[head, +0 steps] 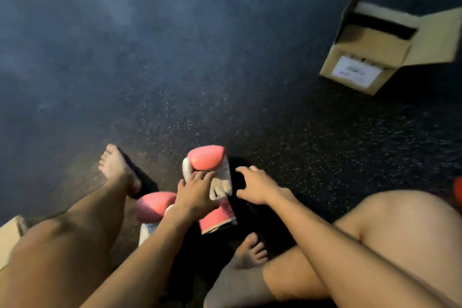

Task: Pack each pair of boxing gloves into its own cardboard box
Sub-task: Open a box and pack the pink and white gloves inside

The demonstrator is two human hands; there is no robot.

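Two pink and white boxing gloves lie on the dark floor between my legs. The nearer-centre pink glove lies with its cuff toward me, and my left hand rests on its white palm with fingers spread. The second pink glove lies just left of that hand, partly behind my forearm. My right hand hovers over a dark, hard-to-make-out object right of the glove, its fingers curled and apart, holding nothing. An open cardboard box with a white label stands far off at the upper right.
Dark speckled floor stretches ahead. My bare legs and feet flank the gloves, the left foot on a black sandal. A corner of another cardboard box shows at the left edge. Something red peeks in at the right edge.
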